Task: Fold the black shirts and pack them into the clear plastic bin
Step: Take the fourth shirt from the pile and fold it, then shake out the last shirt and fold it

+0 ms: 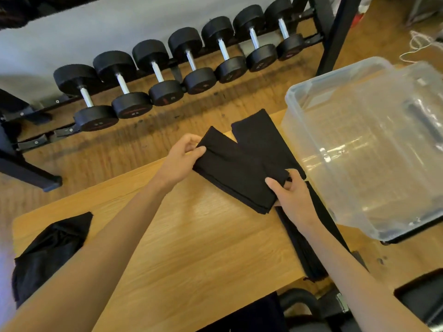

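A black shirt (237,173), folded into a long narrow band, lies across the far right of the wooden table (191,236). One end of it is doubled back over the rest. My left hand (182,156) pinches the far left corner of that doubled part. At its near edge my right hand (291,195) grips the cloth. The rest of the band runs under my right forearm toward the table's near edge. A crumpled black shirt (50,250) lies at the table's left end. The clear plastic bin (311,149) stands to the right, with no shirt visible inside.
A rack of several black dumbbells (153,75) stands on the wooden floor beyond the table. A black frame post (335,34) rises at the back right. Dark equipment (302,305) sits below the table's near right corner.
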The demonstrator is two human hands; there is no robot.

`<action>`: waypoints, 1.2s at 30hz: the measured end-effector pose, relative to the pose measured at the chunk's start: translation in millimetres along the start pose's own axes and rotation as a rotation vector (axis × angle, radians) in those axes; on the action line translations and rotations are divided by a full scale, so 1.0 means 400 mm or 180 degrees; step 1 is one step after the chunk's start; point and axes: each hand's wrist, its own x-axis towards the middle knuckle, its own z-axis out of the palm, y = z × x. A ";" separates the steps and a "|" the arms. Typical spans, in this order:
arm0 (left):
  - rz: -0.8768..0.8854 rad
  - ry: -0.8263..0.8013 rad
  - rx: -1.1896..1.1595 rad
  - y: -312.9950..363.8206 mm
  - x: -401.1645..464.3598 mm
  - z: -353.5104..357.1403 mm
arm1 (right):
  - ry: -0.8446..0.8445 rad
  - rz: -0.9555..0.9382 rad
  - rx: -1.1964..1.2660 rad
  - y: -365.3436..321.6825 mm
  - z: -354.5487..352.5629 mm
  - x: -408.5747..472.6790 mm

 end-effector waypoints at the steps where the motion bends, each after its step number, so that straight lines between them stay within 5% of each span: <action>1: 0.0116 0.0043 0.0044 0.026 0.031 0.016 | 0.0008 0.0046 0.0208 -0.002 -0.012 0.008; 9: 0.0425 0.0029 0.0483 0.127 0.224 0.145 | 0.0519 0.0209 0.1178 -0.003 -0.054 0.048; 23: 0.0507 0.0123 0.1203 0.082 0.349 0.258 | 0.0603 0.0261 0.0872 0.014 -0.069 0.056; 27: 0.0834 0.0379 0.1111 0.088 0.327 0.263 | 0.0846 -0.0209 -0.0297 0.032 -0.069 0.024; 30: 0.1081 0.0542 0.1143 0.087 0.300 0.262 | 0.0926 -0.1116 -0.0738 0.018 -0.055 0.014; 33: 0.1540 0.0671 0.1721 0.073 0.262 0.265 | 0.0835 -0.1843 -0.1852 0.005 -0.029 0.046; 36: 0.1752 0.0340 0.2258 0.049 0.212 0.287 | 0.0464 -0.1884 -0.2934 0.021 0.000 0.093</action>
